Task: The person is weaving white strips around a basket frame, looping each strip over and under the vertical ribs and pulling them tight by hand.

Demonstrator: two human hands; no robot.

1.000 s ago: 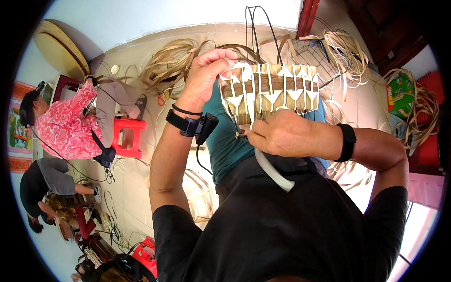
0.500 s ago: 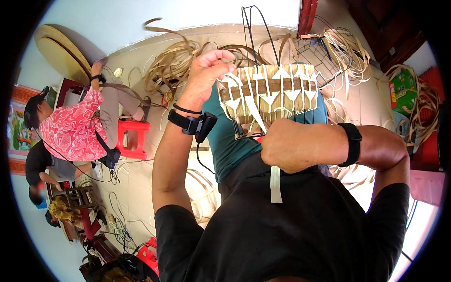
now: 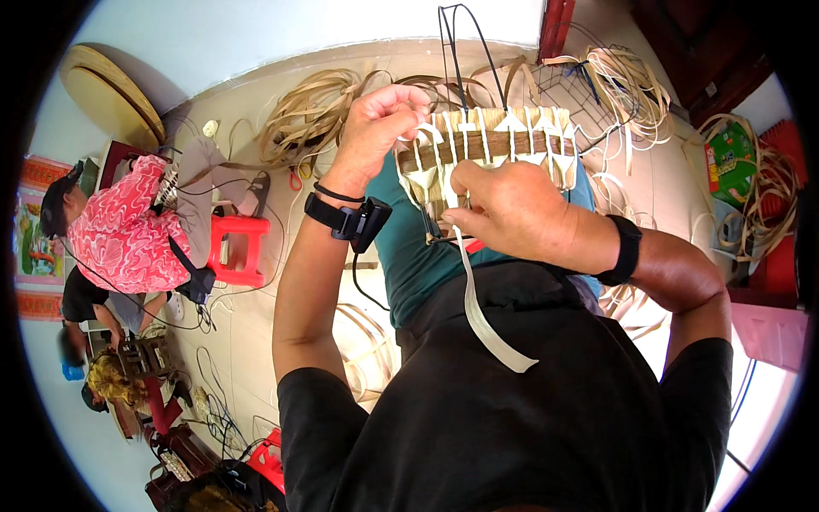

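Pinching a white strip point(image 3: 481, 322), the right hand point(image 3: 520, 209) overlaps a woven panel point(image 3: 503, 147). At its upper left corner curls the left hand point(image 3: 384, 128), its grip unclear.

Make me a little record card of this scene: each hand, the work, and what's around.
Left hand: fingers curled at the work's upper left; grip unclear
Right hand: pinching a pale strip
Strip's loose end: hanging down before the black shirt
Work: tan, brown and white
Strip bundle: tan, on the floor
Other person: at left, pink-patterned top
Stool: red, close to that person
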